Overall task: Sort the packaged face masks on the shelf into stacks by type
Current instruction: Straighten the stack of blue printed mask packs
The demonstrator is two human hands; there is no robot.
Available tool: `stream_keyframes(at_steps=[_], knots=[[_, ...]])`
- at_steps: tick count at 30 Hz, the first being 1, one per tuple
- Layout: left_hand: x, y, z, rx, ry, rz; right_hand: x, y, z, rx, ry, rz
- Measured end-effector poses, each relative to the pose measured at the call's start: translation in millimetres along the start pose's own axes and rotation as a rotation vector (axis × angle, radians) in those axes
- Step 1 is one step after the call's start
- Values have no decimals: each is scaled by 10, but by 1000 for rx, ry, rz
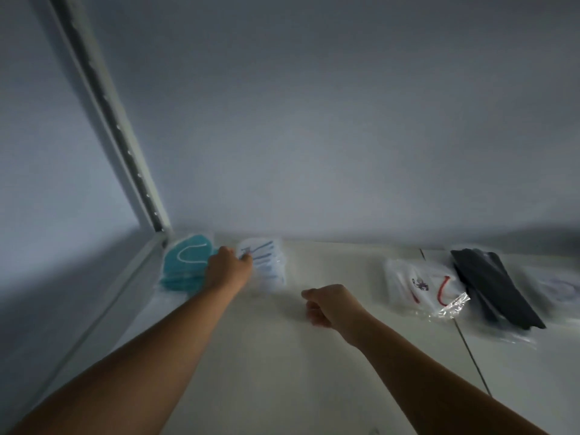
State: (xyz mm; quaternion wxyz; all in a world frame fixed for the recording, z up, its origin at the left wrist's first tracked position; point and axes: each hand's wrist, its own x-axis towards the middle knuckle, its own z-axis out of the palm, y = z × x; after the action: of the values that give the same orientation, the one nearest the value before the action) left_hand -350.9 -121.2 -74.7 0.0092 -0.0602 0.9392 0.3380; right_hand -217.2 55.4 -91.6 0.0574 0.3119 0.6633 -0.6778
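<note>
A stack of teal masks (183,266) in clear packets lies in the shelf's far left corner. Right beside it sits a stack of white masks with blue print (270,262). My left hand (227,266) reaches between the two stacks, its fingertips pinching the left edge of the white-and-blue stack. My right hand (329,304) hovers over the middle of the shelf in a loose fist with nothing in it. Further right lie white masks with red straps (420,287), black masks (492,287), and a pale packet (561,285) at the frame edge.
The white shelf board (282,372) runs to a grey back wall. A perforated metal upright (125,146) stands at the left corner. A seam (467,343) in the board runs under the stack with red straps. The view is motion-blurred.
</note>
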Motion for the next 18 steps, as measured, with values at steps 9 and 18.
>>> stream_keyframes(at_steps=[9,18], knots=[[158,-117,130,105,-263,141,478,-457,644,95,48,23],[-25,-322,111,-272,-471,7,301,-247,625,-34,-1,20]])
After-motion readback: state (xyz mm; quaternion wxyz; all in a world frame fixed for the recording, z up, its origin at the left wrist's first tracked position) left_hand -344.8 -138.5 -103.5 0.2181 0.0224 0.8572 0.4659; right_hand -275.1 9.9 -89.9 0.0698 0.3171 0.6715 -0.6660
